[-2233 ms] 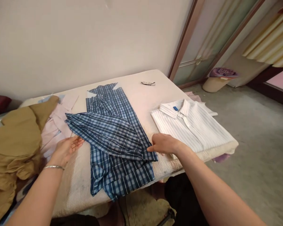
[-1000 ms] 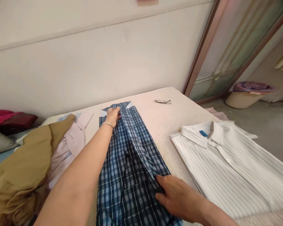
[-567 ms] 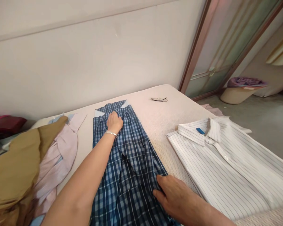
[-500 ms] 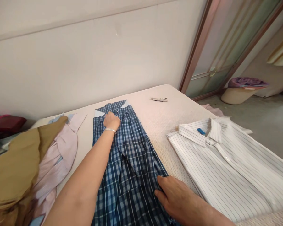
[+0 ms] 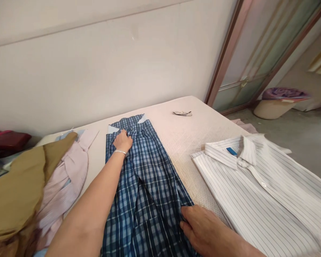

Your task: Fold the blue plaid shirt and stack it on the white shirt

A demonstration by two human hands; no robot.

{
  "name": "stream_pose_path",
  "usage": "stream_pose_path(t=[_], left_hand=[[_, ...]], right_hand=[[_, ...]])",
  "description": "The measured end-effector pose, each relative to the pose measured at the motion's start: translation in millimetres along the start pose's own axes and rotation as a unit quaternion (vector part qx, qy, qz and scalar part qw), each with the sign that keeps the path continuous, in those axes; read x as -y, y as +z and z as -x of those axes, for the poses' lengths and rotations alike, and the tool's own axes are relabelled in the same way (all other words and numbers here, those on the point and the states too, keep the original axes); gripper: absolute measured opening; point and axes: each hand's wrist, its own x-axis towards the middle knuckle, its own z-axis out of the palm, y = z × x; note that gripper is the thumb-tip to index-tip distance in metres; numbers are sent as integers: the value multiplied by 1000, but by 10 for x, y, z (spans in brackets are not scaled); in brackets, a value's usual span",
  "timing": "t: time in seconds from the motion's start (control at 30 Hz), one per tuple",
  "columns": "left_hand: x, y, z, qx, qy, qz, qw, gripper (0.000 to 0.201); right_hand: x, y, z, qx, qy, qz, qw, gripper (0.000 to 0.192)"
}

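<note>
Blue plaid trousers (image 5: 152,160) lie lengthwise on the bed, with pale cloth showing at both sides of the gathered waist end. My left hand (image 5: 123,140), a bangle on its wrist, is closed on the fabric just below that waist. Closer to me, my right hand (image 5: 200,225) pinches the trousers' right edge between thumb and fingers. Part of the cloth is hidden under my left forearm. To the right of my right hand lies a folded white striped shirt (image 5: 246,189) with its collar toward the wall.
A pair of eyeglasses (image 5: 182,113) rests on the bed (image 5: 176,134) near its far corner. Olive and pink clothes (image 5: 24,178) are heaped at left, with a dark red object (image 5: 9,144) behind. Beyond the bed, a bin (image 5: 270,109) stands on the floor near a glass door (image 5: 254,46).
My left hand has slid slightly left and toward me near the waist of the trousers. My right hand keeps its hold on the edge, and the view has shifted a little.
</note>
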Motion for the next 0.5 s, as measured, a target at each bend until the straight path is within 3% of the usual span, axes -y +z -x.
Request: stream_pose_path(t=[0.17, 0.23, 0.3, 0.4, 0.5], left_hand=[[16, 30, 179, -46, 1, -21, 999, 35], [-79, 40, 246, -79, 63, -35, 994, 30], [-208, 80, 301, -78, 170, -41, 982, 30], [-378, 216, 344, 10, 276, -33, 961, 51], [-458, 386, 327, 109, 267, -35, 957, 69]], right_hand=[[117, -69, -91, 35, 81, -32, 996, 28], [140, -83, -115, 57, 92, -30, 994, 26], [147, -84, -130, 69, 100, -24, 992, 25], [143, -65, -139, 66, 105, -15, 992, 26], [128, -36, -118, 46, 97, -7, 994, 29]])
